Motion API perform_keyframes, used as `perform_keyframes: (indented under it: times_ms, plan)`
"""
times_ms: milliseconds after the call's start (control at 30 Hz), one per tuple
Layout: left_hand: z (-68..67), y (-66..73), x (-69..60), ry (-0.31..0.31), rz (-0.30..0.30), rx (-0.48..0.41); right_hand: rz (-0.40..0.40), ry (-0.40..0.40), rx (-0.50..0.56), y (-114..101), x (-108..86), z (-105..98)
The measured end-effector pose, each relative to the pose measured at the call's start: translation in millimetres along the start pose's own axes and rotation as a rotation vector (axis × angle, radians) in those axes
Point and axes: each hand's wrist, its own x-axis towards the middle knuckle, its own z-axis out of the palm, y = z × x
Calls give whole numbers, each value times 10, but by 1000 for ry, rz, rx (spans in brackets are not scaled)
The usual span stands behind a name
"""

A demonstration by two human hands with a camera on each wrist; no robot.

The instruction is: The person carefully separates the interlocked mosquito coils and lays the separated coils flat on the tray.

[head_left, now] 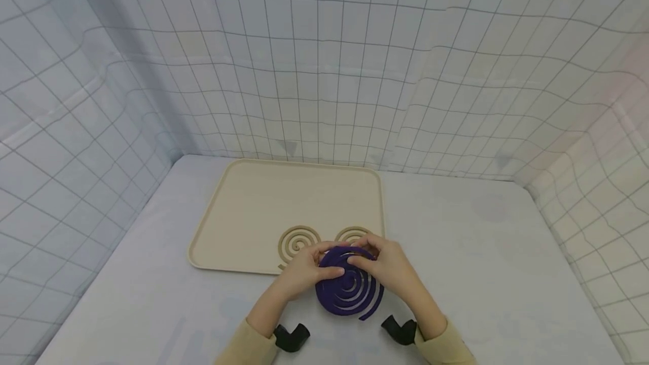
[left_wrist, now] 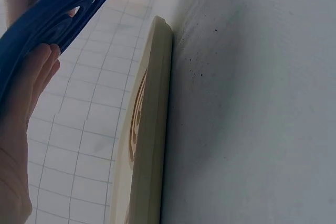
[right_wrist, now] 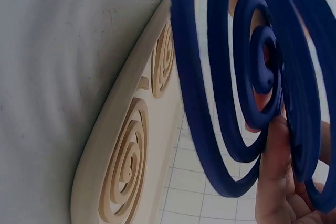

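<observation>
A dark purple-blue mosquito coil (head_left: 329,293) is held up in front of the tray by both hands. My left hand (head_left: 300,272) pinches its left side, thumb on the near face. On the upper right, my right hand (head_left: 396,266) pinches it too, with the thumb near the top. Seen from the right wrist, the coil (right_wrist: 241,82) shows spiral bands standing apart in depth, like two interlaced coils partly spread. Behind the hands, a tan coil (head_left: 298,246) lies on the tray, and a second tan coil (head_left: 354,229) is partly hidden by the right hand.
The cream tray (head_left: 284,196) with a raised rim lies at the back left of the white-covered table (head_left: 487,252). A black elbow-shaped piece (head_left: 292,337) sits by the left wrist, and a similar black piece (head_left: 399,330) by the right. Grid-patterned curtains (head_left: 334,72) surround the table.
</observation>
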Motion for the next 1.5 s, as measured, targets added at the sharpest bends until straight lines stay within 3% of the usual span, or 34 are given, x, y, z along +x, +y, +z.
perform_keyframes:
  times_ms: [133, 367, 533, 667, 900, 1067, 1300, 1400, 1500]
  plan:
    - [-35, -51, 7, -20, -3, -47, 18, 30, 19, -12, 5, 12]
    - [-59, -111, -13, -51, 44, -375, 105, 159, 103, -12, -4, 24]
    - [-15, -102, -16, 7, 61, -417, 152, 204, 171, -12, -3, 40]
    - [11, -95, -13, 21, 67, -438, 140, 213, 181, -13, -6, 48]
    - [73, -105, -13, 70, 52, -391, 191, 257, 256, 33, 4, 28]
    - [72, -110, -13, 89, 36, -377, 167, 203, 238, 46, -2, -11]
    - [-15, -100, -43, -80, 20, -308, -13, -6, 31, 41, -12, -73]
    - [-54, -109, -46, -135, -13, -319, -53, -80, -9, 34, -10, -79]
    - [-96, -135, -37, -170, -50, -362, -53, -106, -10, 15, -11, -82]
